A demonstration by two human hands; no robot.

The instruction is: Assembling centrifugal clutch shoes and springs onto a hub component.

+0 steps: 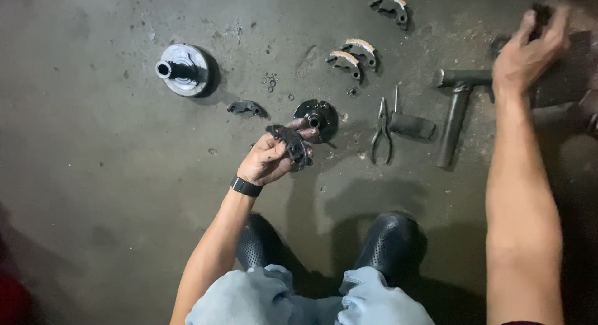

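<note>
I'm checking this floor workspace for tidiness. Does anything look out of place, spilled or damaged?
Parts lie scattered on the stained concrete floor, not spilled: three curved shoes apart from each other, small washers loose, pliers open. The left hand holds a greasy dark part; the right hand reaches toward a blurred object. No damage is visible.

You crouch over a stained grey concrete floor (93, 175). On it lie a shiny pulley half (184, 69) at upper left, three lined clutch shoes (360, 51) at upper centre, a round dark plate (317, 116) mid-frame, pliers (382, 133) beside it, and a T-shaped wrench (456, 107) at right.
</note>
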